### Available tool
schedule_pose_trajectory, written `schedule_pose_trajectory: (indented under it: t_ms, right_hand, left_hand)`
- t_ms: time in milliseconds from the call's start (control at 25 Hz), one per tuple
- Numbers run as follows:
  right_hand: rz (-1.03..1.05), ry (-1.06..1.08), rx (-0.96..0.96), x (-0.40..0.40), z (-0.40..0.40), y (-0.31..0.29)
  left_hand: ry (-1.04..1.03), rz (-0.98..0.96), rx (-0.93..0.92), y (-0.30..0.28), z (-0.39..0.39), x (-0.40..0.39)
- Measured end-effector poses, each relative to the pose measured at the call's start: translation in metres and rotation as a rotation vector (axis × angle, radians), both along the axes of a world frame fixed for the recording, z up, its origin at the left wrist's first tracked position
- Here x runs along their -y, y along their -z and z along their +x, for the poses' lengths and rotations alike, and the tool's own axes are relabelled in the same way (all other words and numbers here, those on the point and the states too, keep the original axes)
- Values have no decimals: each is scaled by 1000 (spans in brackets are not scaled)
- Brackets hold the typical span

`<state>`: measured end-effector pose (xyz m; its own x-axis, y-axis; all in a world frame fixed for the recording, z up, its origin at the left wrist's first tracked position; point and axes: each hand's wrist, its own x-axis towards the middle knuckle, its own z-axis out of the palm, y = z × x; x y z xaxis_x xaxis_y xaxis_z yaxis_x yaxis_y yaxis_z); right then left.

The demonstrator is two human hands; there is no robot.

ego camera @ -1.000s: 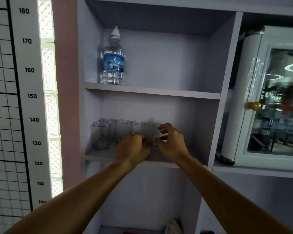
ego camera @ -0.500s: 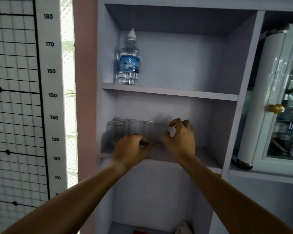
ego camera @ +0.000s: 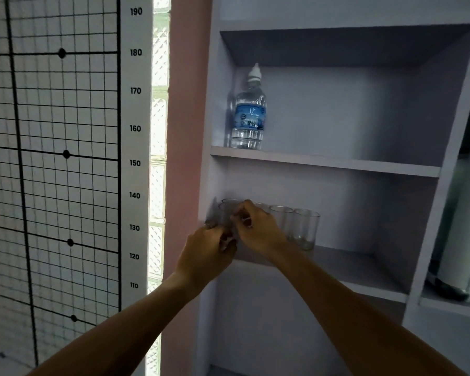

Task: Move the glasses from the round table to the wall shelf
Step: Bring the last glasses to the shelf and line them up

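Clear, empty drinking glasses (ego camera: 304,229) stand upright in a row on the lower board of a pale wall shelf (ego camera: 364,270). The left hand (ego camera: 205,253) and right hand (ego camera: 258,229), fingers curled, reach among the leftmost glasses; blur hides any grasp.

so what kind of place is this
Probably a home-style room set up for recording: a pale lilac wall shelf holds clear drinking glasses and a clear plastic water bottle, and a numbered height scale with a black grid covers the wall beside it.
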<state>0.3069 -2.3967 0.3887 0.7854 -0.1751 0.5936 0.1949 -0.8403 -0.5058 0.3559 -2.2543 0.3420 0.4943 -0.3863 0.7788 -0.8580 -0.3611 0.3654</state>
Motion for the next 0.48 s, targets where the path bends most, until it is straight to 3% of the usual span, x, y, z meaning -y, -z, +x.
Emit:
schedule_pose_trajectory:
  t_ms: [200, 320, 480]
  right_hand:
    - [2, 85, 82, 14, -21, 6]
    - [31, 57, 118, 25, -40, 3]
    - [38, 179, 178, 56, -81, 4]
  left_hand:
    - [-12, -35, 64, 1, -9, 20]
    - [49, -79, 13, -7, -15, 32]
    - [197, -86, -8, -4, -38, 78]
